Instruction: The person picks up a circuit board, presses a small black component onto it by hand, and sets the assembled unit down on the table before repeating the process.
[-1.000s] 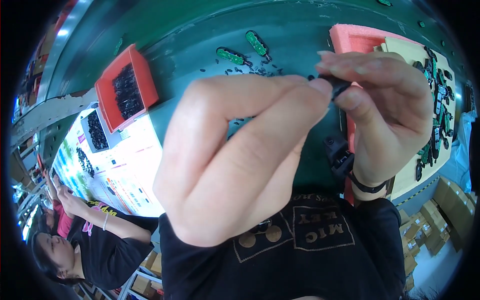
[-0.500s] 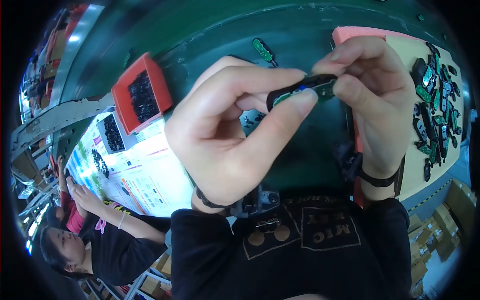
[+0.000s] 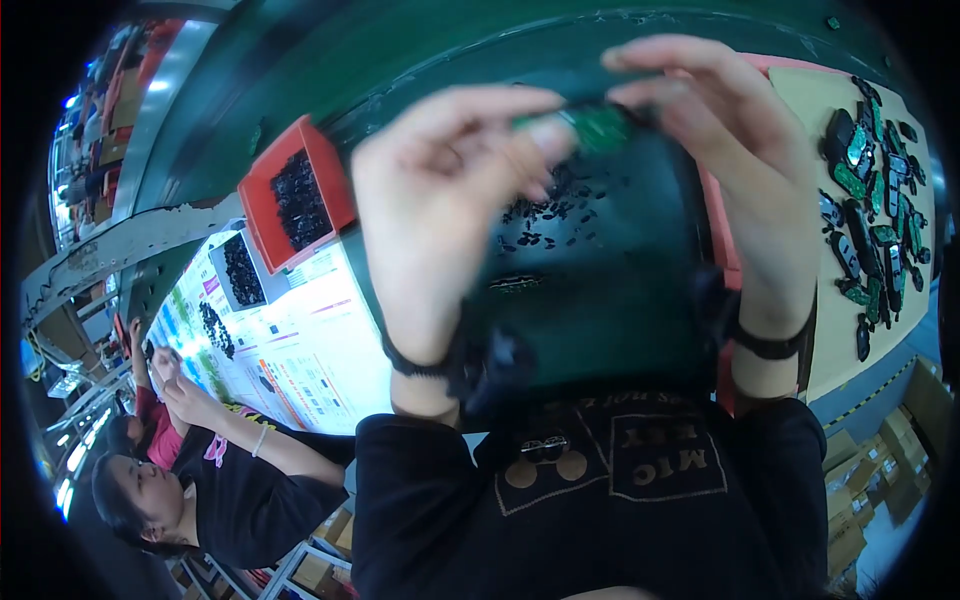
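Note:
Above the dark work surface, my left hand pinches a green circuit board in a small black casing between thumb and forefinger. My right hand is at the board's right end, its thumb and a finger around the dark tip, while another finger is stretched out above. Motion smears both hands and the board, so fine detail is lost. Below the hands, many small black pieces lie scattered on a dark mat. Each wrist wears a black band.
At left, a red bin and a grey bin hold small black parts beside printed sheets. Black casings and green boards cover a tan board edged with pink foam at right. A co-worker sits at lower left.
My hands have moved up and somewhat apart, the green board tilting with them. The scattered black pieces beneath have come into sight, and the view has shifted slightly.

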### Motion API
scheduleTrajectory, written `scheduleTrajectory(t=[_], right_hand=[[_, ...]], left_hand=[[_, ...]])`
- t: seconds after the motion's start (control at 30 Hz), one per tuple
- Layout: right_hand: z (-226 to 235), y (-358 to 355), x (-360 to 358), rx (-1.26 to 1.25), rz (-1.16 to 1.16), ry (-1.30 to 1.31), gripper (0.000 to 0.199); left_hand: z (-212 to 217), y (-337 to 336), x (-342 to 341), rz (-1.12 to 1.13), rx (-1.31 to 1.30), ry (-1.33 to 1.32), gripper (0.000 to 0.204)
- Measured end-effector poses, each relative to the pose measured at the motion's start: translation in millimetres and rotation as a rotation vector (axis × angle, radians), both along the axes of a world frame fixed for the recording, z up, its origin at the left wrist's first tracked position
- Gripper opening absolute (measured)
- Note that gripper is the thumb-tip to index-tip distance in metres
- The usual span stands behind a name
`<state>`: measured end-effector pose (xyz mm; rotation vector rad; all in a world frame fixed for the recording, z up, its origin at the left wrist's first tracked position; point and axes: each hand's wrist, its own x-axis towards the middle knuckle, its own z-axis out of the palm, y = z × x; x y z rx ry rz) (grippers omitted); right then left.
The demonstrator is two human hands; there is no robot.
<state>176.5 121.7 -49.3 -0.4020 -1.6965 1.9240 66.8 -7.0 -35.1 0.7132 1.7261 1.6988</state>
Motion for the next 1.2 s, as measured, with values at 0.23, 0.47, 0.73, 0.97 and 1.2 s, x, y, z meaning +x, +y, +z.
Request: scheduleTrajectory(t=[0.23, 0.47, 0.73, 0.97, 1.2], right_hand=[[-49.7, 29.4, -5.9, 0.565, 0.084, -0.394, 0.017], [-79.5, 17.1, -28.0, 0.724, 0.172, -0.544, 0.011], [-89.7, 9.3, -38.2, 0.764, 0.155, -0.564, 0.007], [-94.4, 3.4, -39.0, 1.068, 0.131, -0.440, 0.007], [-74.0, 22.2, -35.9, 0.386, 0.140, -0.370, 0.004]], left_hand=[[-75.3, 22.5, -157.3, 0.186, -0.180, 0.305, 0.017], [-105.9, 29.0, -204.7, 0.322, -0.608, 0.427, 0.017], [-75.7, 70.4, -170.0, 0.216, -0.685, 1.049, 0.019], [-104.7, 137.0, -158.4, -0.119, -0.516, 0.978, 0.026], [-112.0, 147.7, -162.4, -0.207, -0.537, 0.792, 0.020]])
